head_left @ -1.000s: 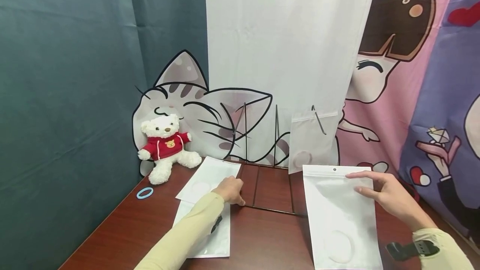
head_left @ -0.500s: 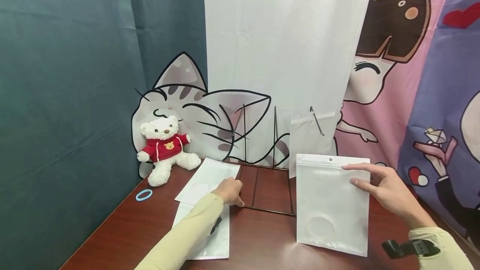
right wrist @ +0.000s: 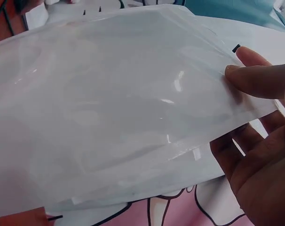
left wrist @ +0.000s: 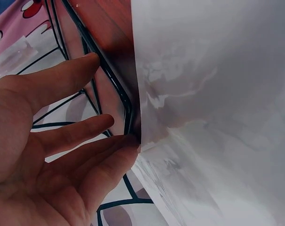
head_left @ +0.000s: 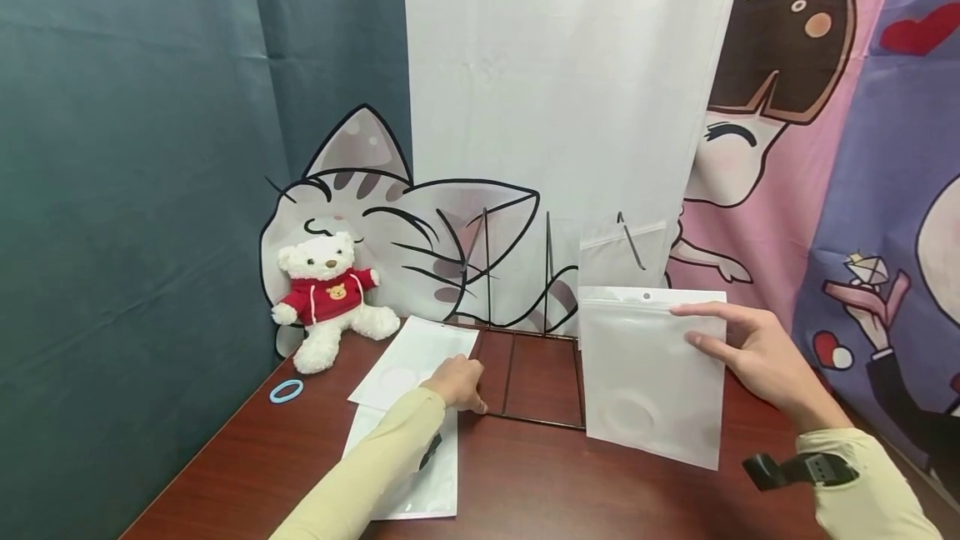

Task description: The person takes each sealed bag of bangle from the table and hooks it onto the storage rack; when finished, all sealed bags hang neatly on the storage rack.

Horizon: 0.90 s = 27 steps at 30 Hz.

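Observation:
My right hand (head_left: 765, 361) pinches a flat white zip pouch (head_left: 652, 373) by its upper right edge, thumb on one face and fingers behind. The pouch hangs upright above the table, a hole in its top strip and a ring-shaped bulge low down. Behind it, another white pouch (head_left: 622, 252) hangs on a hook of the black wire rack (head_left: 543, 421), partly covered. At the rack's front left corner, my left hand (head_left: 456, 383) holds the base wire. The left wrist view shows its fingertips (left wrist: 93, 60) against that wire (left wrist: 116, 84).
Two white pouches (head_left: 416, 357) lie overlapping under my left forearm. A white teddy bear (head_left: 330, 298) in a red hoodie sits at the back left, with a blue ring (head_left: 286, 391) before it. Printed curtains (head_left: 525, 65) stand close behind the brown table (head_left: 540, 482).
My right hand has raised the pouch and moved it left, toward the hook with the hanging pouch. My left hand has stayed at the rack's corner.

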Motion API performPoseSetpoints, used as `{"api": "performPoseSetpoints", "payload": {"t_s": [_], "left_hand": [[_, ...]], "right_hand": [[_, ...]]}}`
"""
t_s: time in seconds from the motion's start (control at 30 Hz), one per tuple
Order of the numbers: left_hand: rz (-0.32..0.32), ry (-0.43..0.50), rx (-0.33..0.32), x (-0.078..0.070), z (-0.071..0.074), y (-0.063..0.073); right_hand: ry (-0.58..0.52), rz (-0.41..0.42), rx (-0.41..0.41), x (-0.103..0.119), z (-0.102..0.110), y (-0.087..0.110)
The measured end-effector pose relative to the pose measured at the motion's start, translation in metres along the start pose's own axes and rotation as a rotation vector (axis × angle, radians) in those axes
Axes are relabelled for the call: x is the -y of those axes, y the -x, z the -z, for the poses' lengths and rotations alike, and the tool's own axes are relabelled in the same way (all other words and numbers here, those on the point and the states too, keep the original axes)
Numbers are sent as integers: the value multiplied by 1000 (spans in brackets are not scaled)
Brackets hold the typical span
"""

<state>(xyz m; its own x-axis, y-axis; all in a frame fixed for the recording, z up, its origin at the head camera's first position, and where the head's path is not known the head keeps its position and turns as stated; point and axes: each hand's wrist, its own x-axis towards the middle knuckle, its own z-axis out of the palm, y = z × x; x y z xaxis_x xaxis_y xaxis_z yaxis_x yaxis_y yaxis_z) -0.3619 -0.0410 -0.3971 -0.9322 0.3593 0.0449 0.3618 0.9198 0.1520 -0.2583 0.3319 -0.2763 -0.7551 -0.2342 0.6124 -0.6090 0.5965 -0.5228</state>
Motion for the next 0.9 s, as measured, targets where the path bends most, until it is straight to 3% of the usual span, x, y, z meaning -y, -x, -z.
{"api": "performPoseSetpoints", "payload": {"t_s": [0.33, 0.9], "left_hand": [[-3, 7, -4, 1, -1, 0], [-5, 8, -10, 0, 1, 3]], "right_hand": [[56, 21, -73, 12, 0, -11], [-21, -1, -78, 5, -1, -23]]}}
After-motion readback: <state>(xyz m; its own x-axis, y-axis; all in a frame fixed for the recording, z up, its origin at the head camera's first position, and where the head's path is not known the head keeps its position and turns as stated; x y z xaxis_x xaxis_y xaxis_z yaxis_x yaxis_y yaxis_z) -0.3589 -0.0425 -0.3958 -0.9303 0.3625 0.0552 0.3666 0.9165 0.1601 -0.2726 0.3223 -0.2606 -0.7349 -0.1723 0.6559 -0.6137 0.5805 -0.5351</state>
